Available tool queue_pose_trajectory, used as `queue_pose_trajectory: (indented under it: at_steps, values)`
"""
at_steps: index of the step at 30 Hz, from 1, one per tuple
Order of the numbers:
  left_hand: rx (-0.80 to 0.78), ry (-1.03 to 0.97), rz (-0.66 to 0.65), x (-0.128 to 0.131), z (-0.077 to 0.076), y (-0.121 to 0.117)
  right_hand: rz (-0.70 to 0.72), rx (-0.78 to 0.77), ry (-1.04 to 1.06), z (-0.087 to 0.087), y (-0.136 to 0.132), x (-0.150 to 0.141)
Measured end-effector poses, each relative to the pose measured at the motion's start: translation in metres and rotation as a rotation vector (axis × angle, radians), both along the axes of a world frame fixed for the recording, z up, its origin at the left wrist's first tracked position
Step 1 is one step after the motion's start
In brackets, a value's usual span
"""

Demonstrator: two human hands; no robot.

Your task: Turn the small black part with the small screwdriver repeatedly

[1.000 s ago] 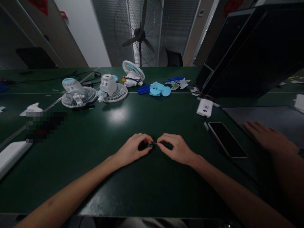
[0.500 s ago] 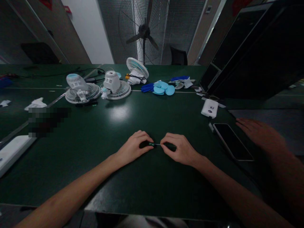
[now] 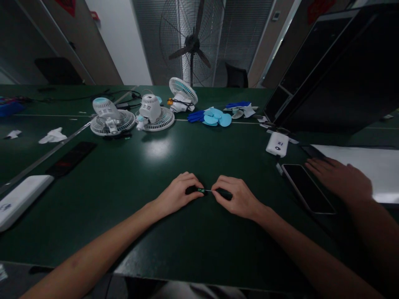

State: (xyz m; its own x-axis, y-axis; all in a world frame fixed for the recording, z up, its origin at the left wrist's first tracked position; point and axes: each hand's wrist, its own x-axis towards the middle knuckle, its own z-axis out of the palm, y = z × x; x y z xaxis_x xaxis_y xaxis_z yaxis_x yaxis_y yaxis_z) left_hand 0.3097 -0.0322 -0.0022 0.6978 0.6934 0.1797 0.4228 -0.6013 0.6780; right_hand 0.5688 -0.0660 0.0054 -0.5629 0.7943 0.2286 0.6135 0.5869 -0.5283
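Note:
Between the thumb and fingers of my left hand is a small green circuit board, low over the dark green table. My right hand pinches a thin screwdriver by its shaft, the dark handle lying back under the palm. The shaft points left and its tip reaches the board's edge; whether the two touch is too small to tell. Both hands rest near the middle of the table, a small gap apart.
Another person's hand lies at the right, beside a phone and a white power bank. White fans, light blue fan blades and blue gloves stand at the back. A white box and dark phone are left.
My hands keep nearly the same hold on the board and screwdriver. The view has shifted slightly. At the right, a bright white surface now shows beside the other person's hand.

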Motion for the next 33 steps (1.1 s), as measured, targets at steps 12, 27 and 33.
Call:
queue_pose_trajectory:
  at_steps: [12,27,33]
  values:
    - [0.045,0.026,-0.001,0.003,0.004,-0.004,-0.045,0.030,-0.119,-0.001,-0.003,-0.009]
    - [0.007,-0.038,-0.017,0.005,-0.001,-0.003,0.010,0.031,-0.185,0.003,-0.003,-0.017]
    - [-0.010,-0.024,-0.013,0.005,0.002,-0.002,0.021,0.005,-0.162,0.005,-0.003,-0.016]
